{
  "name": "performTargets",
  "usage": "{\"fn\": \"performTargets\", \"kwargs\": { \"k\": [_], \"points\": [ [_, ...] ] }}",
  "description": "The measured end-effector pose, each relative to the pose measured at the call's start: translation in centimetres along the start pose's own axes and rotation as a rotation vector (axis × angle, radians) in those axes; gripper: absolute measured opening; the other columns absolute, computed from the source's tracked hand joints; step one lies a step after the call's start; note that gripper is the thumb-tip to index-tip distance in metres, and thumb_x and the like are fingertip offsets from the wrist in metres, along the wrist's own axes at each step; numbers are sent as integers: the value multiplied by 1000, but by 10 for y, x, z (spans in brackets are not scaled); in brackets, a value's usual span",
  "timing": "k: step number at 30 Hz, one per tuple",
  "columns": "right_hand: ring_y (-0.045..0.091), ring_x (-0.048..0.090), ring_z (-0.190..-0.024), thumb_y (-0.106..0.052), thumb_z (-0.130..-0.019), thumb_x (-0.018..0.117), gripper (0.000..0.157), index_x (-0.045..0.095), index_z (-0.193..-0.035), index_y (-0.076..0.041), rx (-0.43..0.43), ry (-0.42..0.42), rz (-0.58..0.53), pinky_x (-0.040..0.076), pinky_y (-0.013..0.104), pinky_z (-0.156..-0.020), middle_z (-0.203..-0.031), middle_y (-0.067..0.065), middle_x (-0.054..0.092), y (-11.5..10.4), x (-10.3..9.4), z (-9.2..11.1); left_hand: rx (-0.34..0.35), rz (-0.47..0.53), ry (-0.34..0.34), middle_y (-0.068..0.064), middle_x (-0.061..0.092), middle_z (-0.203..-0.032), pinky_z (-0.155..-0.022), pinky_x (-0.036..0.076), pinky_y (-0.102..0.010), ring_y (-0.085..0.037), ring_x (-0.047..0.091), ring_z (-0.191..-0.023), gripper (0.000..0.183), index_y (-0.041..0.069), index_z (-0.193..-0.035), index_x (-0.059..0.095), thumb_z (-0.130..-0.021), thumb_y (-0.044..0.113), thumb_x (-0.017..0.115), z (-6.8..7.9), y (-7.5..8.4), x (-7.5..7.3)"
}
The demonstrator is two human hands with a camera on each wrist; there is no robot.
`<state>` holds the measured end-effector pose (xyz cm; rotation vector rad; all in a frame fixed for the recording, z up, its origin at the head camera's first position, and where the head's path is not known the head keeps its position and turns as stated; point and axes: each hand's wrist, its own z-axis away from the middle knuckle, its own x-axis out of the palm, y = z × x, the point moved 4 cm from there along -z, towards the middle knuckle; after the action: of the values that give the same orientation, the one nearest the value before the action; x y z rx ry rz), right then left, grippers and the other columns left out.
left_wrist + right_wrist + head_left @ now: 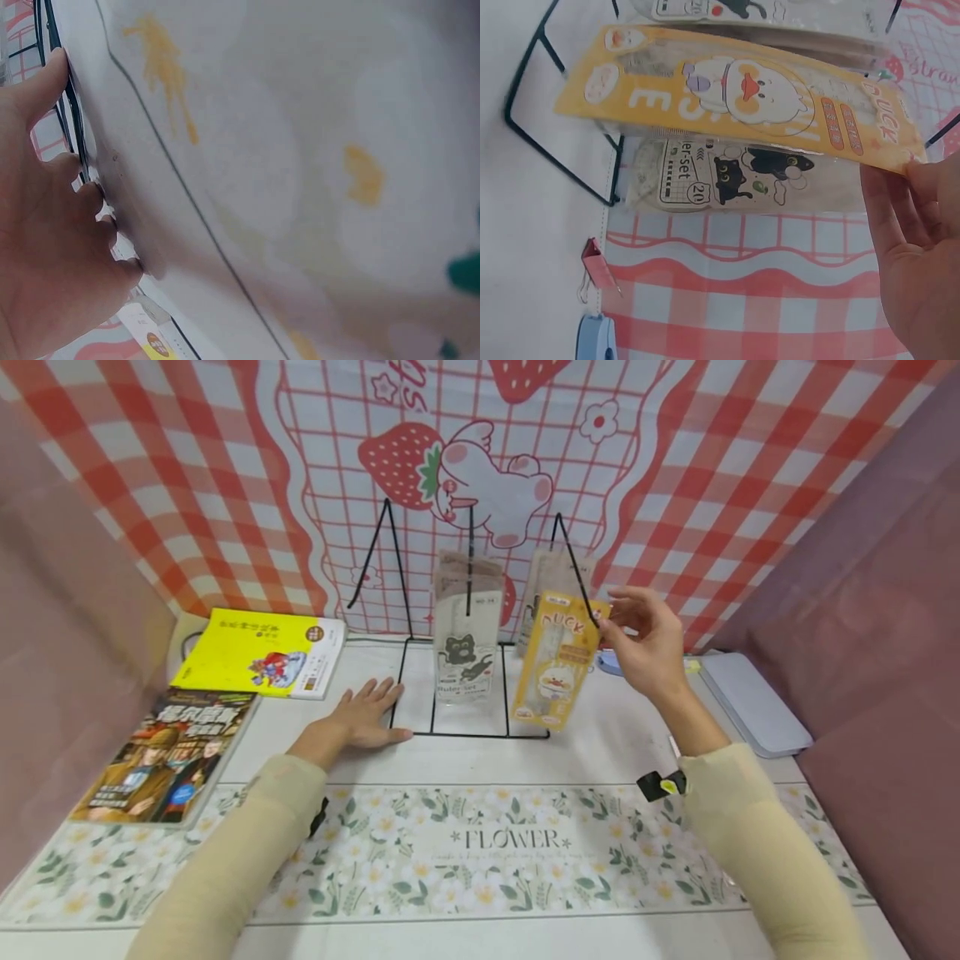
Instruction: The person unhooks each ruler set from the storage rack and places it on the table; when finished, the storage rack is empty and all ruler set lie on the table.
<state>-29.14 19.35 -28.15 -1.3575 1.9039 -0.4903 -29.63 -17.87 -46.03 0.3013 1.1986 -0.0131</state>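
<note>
My right hand [648, 635] pinches the top corner of a yellow duck ruler packet [561, 652] at the tip of the right prong of a black wire rack [480, 736]. In the right wrist view, this packet [735, 97] hangs tilted, with fingers and thumb at its DUCK-printed end. Behind it, a pale cat ruler-set packet [536, 572] hangs on the same prong. Several similar cat packets [468, 627] hang from the middle prong; the left prong is bare. My left hand [367, 714] rests on the table with fingers spread, touching the rack's base at its left side.
A yellow book [251, 652] and a dark-covered book [168, 756] lie at left. A grey flat case [753, 702] lies at right. Behind the right hand are a blue object [594, 337] and a red binder clip [598, 268]. A checked cloth [787, 468] hangs behind the rack.
</note>
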Motion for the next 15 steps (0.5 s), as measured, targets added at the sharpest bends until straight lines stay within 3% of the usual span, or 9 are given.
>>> {"fn": "performTargets", "kwargs": {
  "k": [4, 15],
  "points": [
    [-4, 64, -82, 8, -86, 64, 33, 59, -119, 6, -26, -22, -7, 56, 10, -67, -96, -17, 61, -8, -6, 12, 3, 1, 2, -14, 2, -165, -122, 1, -64, -40, -1, -153, 92, 15, -157, 8, -90, 62, 50, 0, -1, -1],
    [2, 68, -80, 19, -80, 63, 32, 57, -111, 16, -93, -100, -117, 59, 17, -65, -100, -11, 66, -29, -19, 31, 7, 11, 3, -15, 2, -165, -122, 1, -64, -41, -1, -153, 91, 15, -157, 8, -91, 61, 50, 3, 1, -1]
  ]
}}
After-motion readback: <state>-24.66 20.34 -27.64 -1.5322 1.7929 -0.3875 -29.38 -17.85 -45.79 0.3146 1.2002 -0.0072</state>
